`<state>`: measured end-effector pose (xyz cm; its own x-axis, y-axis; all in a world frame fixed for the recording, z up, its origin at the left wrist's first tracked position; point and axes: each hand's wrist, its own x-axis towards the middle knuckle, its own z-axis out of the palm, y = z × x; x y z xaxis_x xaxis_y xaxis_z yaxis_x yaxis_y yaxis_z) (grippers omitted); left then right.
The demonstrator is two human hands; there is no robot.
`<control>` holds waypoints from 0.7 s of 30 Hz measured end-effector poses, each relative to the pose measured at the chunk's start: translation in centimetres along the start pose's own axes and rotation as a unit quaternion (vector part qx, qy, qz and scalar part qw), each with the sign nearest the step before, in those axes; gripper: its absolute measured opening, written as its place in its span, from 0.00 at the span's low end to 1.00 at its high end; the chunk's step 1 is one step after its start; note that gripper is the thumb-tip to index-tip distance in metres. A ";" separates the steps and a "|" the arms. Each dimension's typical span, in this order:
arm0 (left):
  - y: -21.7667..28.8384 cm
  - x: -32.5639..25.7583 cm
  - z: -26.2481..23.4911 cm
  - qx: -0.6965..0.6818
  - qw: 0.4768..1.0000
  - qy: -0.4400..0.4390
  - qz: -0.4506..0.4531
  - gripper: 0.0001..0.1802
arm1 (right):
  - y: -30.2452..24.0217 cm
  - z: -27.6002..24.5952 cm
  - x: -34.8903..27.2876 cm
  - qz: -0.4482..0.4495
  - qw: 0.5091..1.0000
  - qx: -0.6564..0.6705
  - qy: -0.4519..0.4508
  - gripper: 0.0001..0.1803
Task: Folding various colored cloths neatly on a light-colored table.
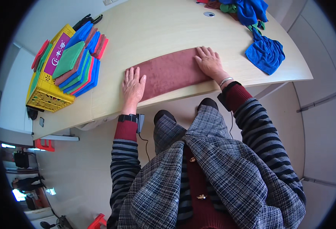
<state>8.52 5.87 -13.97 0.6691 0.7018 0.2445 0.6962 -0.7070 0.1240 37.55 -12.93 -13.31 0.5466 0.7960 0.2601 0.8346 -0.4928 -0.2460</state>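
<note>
Likely light, soft, floppy brown cloth, best held by ends at nine and three o'clock, beneath flat, spread left grip and right grip

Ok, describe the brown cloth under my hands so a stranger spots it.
Find the pale table, then its near edge, between the yellow crate at left and the loose blue cloth at right. There the brown cloth lies under the left hand and right hand: a long, flat rectangle, unlike the stacked cloths.

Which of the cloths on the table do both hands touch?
The flat brown cloth at the near edge; folded cloths are piled at left, crumpled ones lie at right.
</note>
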 end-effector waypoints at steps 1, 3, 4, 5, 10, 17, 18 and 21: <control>-0.5 -0.2 -0.3 -0.004 1.000 -0.006 -0.020 0.34 | 0.5 -0.3 -0.2 -0.002 1.000 0.000 0.004 0.32; -0.7 -0.4 -1.0 -0.007 0.999 -0.007 -0.039 0.34 | 1.4 -0.9 -0.3 0.015 0.996 -0.090 -0.005 0.31; -0.6 -0.4 -1.3 0.047 0.998 0.008 -0.046 0.33 | 1.5 -0.9 -0.2 0.025 0.991 -0.134 -0.009 0.31; 0.3 -0.3 -1.8 0.099 0.994 0.021 -0.051 0.33 | 1.2 -0.8 -0.2 0.026 0.990 -0.136 -0.006 0.31; 4.9 0.4 -2.2 0.073 0.995 0.034 0.056 0.31 | -10.4 0.0 -0.6 -0.183 0.983 -0.006 -0.017 0.30; 5.3 2.0 0.6 0.013 0.994 -0.054 0.092 0.30 | -10.4 3.1 0.6 -0.160 0.986 0.037 0.005 0.29; 3.8 2.1 0.7 0.022 0.996 -0.048 0.071 0.31 | -10.2 2.8 1.2 -0.148 0.989 0.021 0.002 0.29; 1.2 2.9 0.7 0.038 0.998 -0.036 0.040 0.32 | -8.1 2.2 2.1 -0.120 0.993 -0.007 0.011 0.30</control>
<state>11.47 7.14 -13.75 0.7380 0.6501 0.1808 0.6561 -0.7540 0.0332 31.78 -6.49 -12.85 0.3338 0.8828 0.3306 0.9416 -0.2957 -0.1609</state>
